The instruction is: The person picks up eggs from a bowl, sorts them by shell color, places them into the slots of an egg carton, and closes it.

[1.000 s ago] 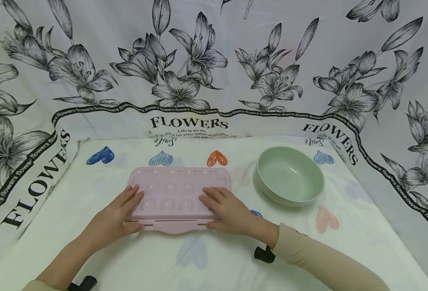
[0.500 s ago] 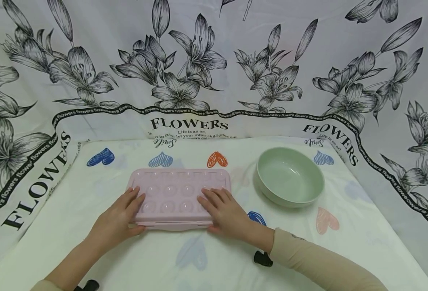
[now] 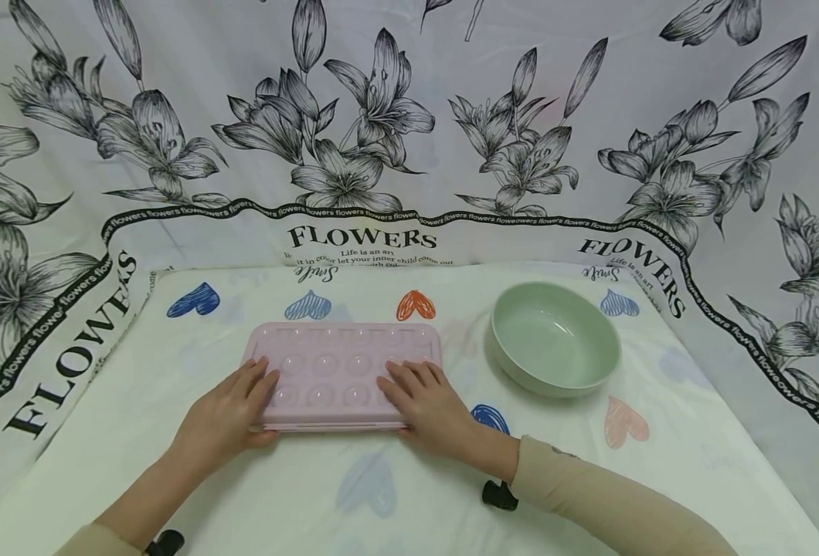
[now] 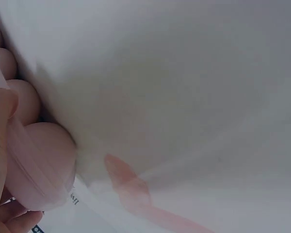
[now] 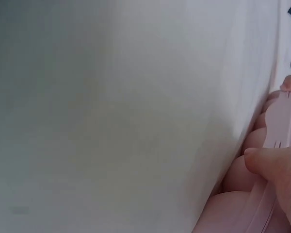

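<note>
A closed pink egg box (image 3: 341, 378) with rows of round bumps on its lid lies on the table. My left hand (image 3: 222, 409) holds its left front corner, fingers on the lid and thumb at the front edge. At the opposite front corner, my right hand (image 3: 433, 405) grips in the same way. The left wrist view shows the box's rounded cups (image 4: 46, 155) and my left thumb (image 4: 1, 124) on the front side. In the right wrist view my right thumb (image 5: 274, 165) presses against the front flap (image 5: 280, 116). Whether anything lies inside the box cannot be seen.
A light green bowl (image 3: 555, 340) stands right of the egg box, with no contents visible. White cloth with printed hearts (image 3: 368, 483) covers the table. A flower-print curtain (image 3: 382, 139) rises behind and along both sides.
The front flap of the egg box has folded down from sticking out toward me to hardly showing. Both thumbs moved with it, and the hands stayed at the corners.
</note>
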`<move>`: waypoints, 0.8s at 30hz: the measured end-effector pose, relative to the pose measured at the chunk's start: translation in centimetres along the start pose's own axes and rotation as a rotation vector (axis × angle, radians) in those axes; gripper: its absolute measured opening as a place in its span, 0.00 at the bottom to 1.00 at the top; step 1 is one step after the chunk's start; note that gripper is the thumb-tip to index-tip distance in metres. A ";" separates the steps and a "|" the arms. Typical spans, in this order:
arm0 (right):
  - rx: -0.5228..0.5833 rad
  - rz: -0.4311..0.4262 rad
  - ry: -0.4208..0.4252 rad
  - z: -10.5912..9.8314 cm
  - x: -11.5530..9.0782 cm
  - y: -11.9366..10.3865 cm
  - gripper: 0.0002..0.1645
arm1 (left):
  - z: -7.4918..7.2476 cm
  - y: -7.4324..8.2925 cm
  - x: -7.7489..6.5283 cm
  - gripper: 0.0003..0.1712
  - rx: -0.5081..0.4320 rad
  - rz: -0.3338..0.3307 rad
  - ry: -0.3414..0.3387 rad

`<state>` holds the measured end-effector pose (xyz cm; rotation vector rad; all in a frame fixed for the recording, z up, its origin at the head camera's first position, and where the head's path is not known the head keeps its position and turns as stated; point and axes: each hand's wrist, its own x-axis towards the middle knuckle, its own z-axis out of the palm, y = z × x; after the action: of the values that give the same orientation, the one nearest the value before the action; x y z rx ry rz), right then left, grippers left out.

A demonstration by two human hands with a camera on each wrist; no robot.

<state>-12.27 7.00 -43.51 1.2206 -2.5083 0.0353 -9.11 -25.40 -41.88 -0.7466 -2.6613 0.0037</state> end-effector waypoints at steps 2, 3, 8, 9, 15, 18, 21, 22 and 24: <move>-0.006 0.001 -0.001 0.0 0.1 0.0 0.47 | 0.1 -0.2 0.1 0.53 0.026 0.030 0.016; -0.006 0.002 -0.001 0.0 0.1 0.0 0.47 | 0.1 -0.2 0.1 0.54 0.034 0.037 0.016; -0.005 0.001 -0.011 0.0 0.0 0.0 0.47 | 0.0 -0.3 0.1 0.53 0.018 0.019 -0.013; 0.000 -0.001 -0.014 0.0 0.0 0.0 0.47 | 0.0 -0.3 0.0 0.53 0.013 0.014 -0.021; 0.047 -0.016 -0.062 -0.5 -0.2 0.3 0.49 | -0.1 -0.5 -0.4 0.53 -0.029 0.020 -0.028; 0.072 -0.040 -0.099 -0.9 -0.3 0.7 0.47 | -0.6 -0.5 -0.5 0.50 -0.084 0.014 -0.054; 0.089 -0.093 -0.101 -1.1 -0.3 1.3 0.43 | -1.4 -0.4 -0.5 0.47 -0.136 -0.015 -0.106; 0.098 -0.113 -0.085 -1.2 -0.3 1.5 0.41 | -1.7 -0.4 -0.4 0.46 -0.148 -0.028 -0.128; 0.124 -0.136 -0.053 -1.5 -0.2 1.9 0.37 | -2.2 -0.5 -0.2 0.44 -0.169 -0.043 -0.159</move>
<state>-13.11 8.62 -41.89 1.4565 -2.4935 0.1283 -8.42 -26.13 -39.85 -0.7701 -2.8559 -0.1827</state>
